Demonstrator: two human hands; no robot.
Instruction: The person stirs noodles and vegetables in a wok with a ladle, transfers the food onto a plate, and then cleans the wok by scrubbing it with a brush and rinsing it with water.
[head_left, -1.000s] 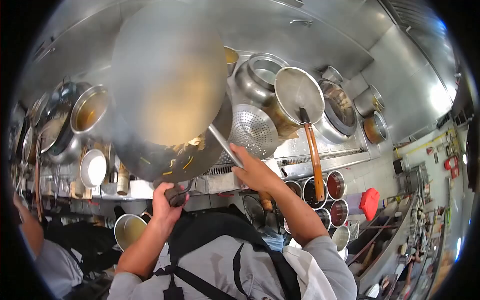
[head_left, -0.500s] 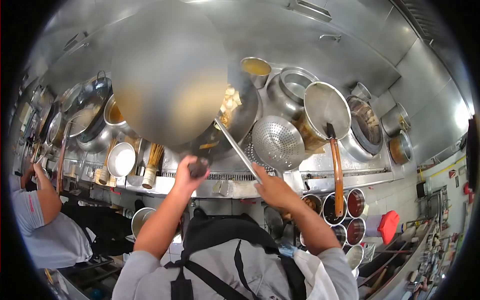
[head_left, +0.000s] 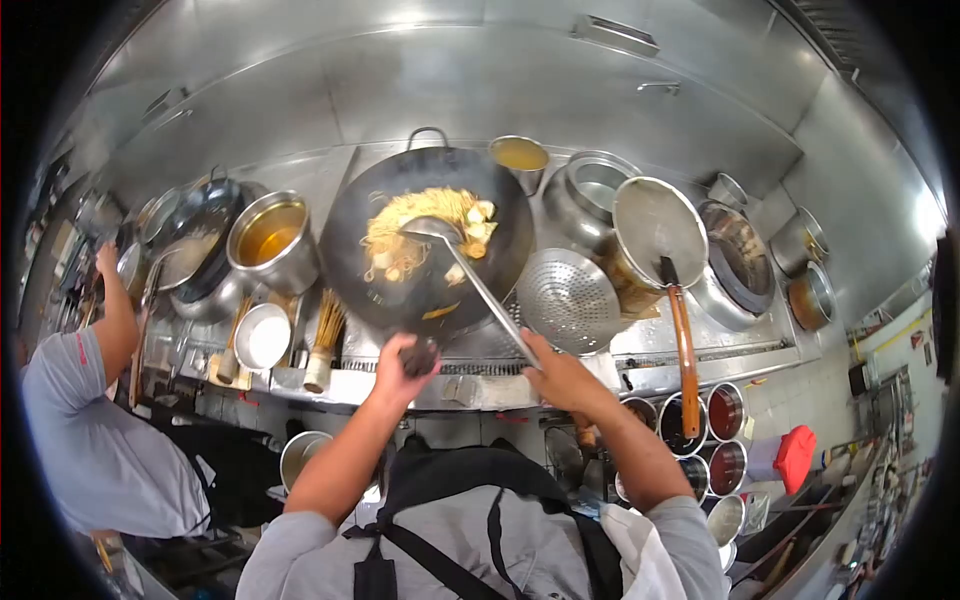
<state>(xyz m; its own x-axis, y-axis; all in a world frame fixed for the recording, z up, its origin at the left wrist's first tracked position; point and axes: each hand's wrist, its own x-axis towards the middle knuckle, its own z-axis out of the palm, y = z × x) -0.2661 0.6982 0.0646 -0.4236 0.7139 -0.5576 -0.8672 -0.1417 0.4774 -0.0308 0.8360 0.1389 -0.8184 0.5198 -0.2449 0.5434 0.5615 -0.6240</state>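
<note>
A large dark wok (head_left: 345, 250) sits on the stove, holding yellow noodles (head_left: 400, 215) with pale chunks on their right side. My left hand (head_left: 403, 372) grips the dark, cloth-like wrapped handle (head_left: 420, 357) at the wok's near edge. In my right hand (head_left: 560, 375) is the end of a long metal ladle (head_left: 485, 290), which slants up and left. The ladle's bowl rests over the noodles, its rounded back facing up.
Left of the wok stand a pot of amber liquid (head_left: 272, 238), a white bowl (head_left: 262, 336) and a bamboo brush (head_left: 322, 345). To the right are a perforated strainer (head_left: 568, 300) and a wooden-handled sieve (head_left: 655, 230). A co-worker (head_left: 120, 420) stands at far left.
The grey blur over the wok is gone, and the noodles now show. The ladle's bowl is visible over them. My left hand has moved slightly right and down; the co-worker's arm reaches higher.
</note>
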